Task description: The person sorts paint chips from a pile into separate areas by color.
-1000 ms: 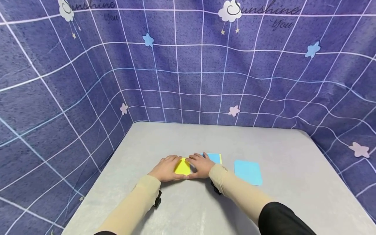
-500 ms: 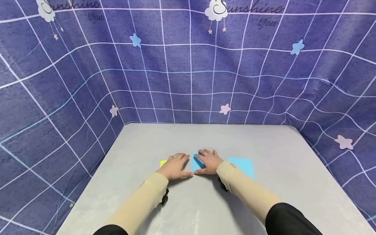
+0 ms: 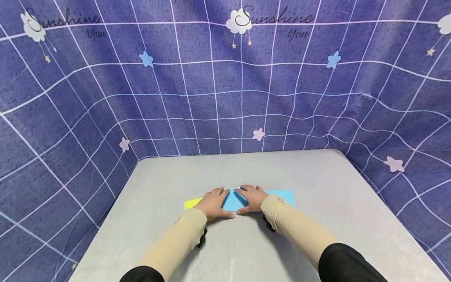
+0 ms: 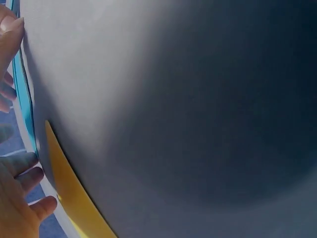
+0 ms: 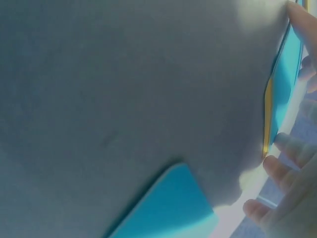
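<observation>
I see the left grip [image 3: 214,204] and right grip [image 3: 252,199], fingers spread, bracketing the middle blue sheet [image 3: 232,202]; an uneven push could skew it towards the yellow sheet [image 3: 192,203], left.

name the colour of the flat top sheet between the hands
Light blue flat top sheet, clearest in the head view.

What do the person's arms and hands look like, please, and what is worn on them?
The left hand and right hand are bare, without gloves. Beige sleeves cover both forearms, with black fabric further up each arm. A small dark marking, too small to read, shows near the right cuff. Something small and black sits beneath each wrist.
</observation>
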### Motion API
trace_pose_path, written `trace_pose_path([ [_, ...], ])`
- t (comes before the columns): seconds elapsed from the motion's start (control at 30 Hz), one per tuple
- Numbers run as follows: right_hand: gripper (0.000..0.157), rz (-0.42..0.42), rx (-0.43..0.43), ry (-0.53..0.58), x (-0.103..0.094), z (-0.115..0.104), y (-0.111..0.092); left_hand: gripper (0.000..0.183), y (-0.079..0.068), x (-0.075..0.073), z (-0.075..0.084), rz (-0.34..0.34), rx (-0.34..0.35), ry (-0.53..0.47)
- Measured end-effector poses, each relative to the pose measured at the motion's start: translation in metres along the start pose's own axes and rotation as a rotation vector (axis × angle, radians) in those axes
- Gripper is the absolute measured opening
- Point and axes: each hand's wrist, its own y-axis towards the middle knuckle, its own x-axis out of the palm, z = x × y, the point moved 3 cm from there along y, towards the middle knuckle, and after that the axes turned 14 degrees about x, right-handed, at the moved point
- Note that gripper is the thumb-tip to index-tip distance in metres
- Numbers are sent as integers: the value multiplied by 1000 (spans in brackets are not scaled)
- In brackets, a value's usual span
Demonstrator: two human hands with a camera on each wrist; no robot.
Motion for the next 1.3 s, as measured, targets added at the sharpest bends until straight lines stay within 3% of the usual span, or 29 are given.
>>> trace_pose_path([
  [0.37, 92, 5, 24, 30, 6, 4, 3, 94, 0, -1, -6, -3, -18, 52],
  [0.77, 91, 0, 6, 54, -1, 1, 0, 101, 3, 1, -13, -21, -13, 50],
  [1.3, 94, 0, -34, 112, -4, 3, -3, 99, 6, 4, -10, -18, -11, 29],
])
